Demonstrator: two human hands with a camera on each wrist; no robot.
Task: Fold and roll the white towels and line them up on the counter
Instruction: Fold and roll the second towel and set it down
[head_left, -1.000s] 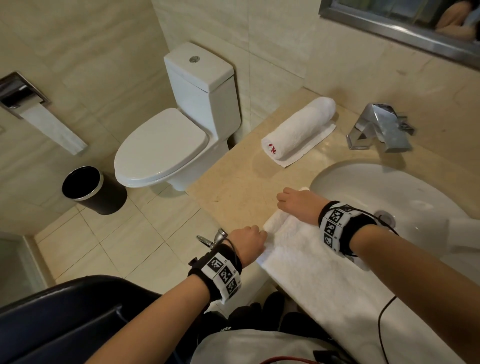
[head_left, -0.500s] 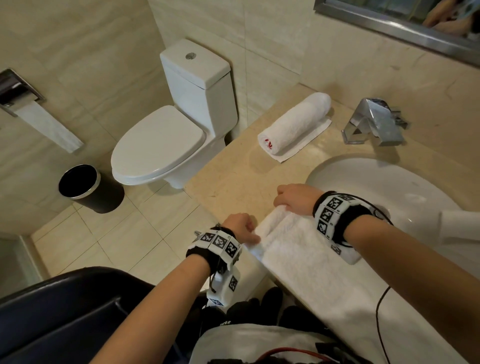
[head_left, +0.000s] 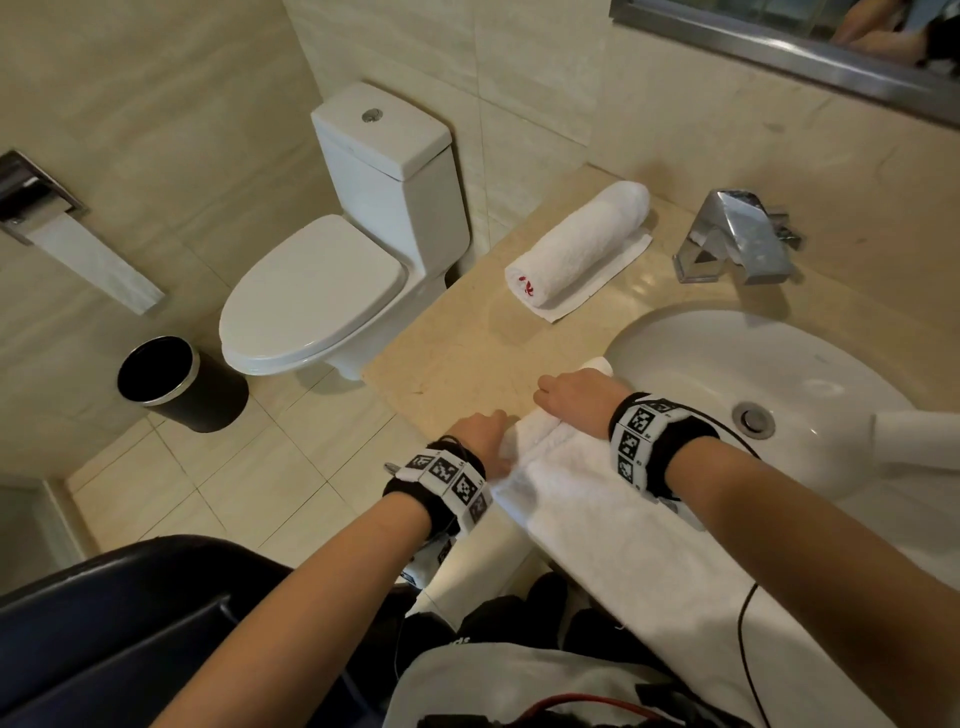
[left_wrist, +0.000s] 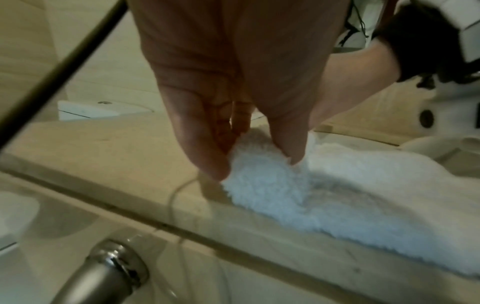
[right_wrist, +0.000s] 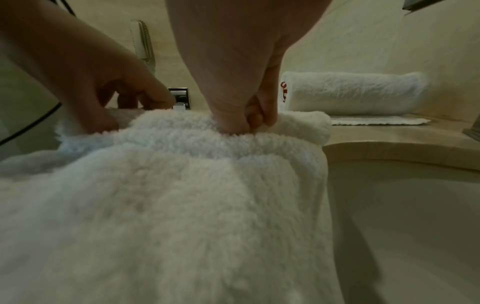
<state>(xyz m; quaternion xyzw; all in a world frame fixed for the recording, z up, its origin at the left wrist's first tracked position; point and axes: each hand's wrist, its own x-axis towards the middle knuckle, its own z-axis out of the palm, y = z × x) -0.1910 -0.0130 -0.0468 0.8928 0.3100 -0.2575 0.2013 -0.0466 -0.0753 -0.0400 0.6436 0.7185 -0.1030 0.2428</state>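
Note:
A long folded white towel (head_left: 613, 525) lies along the front edge of the beige counter (head_left: 467, 353), its far end turned into a small roll (head_left: 540, 431). My left hand (head_left: 480, 431) grips the roll's left end, fingers and thumb curled round it (left_wrist: 259, 162). My right hand (head_left: 574, 395) grips the roll farther right, fingers curled over its top (right_wrist: 244, 121). A finished rolled towel (head_left: 579, 244) with a red mark on its end lies on a flat white cloth at the back of the counter (right_wrist: 355, 92).
A white sink basin (head_left: 779, 395) sits just right of the towel, with a chrome faucet (head_left: 737, 239) behind it. Left of the counter stand a toilet (head_left: 337, 270) and a black bin (head_left: 166, 384). A mirror (head_left: 810, 41) hangs above.
Both hands have turned the towel's far end over toward me, so the roll is a little thicker. The left hand shifted onto the roll's left end.

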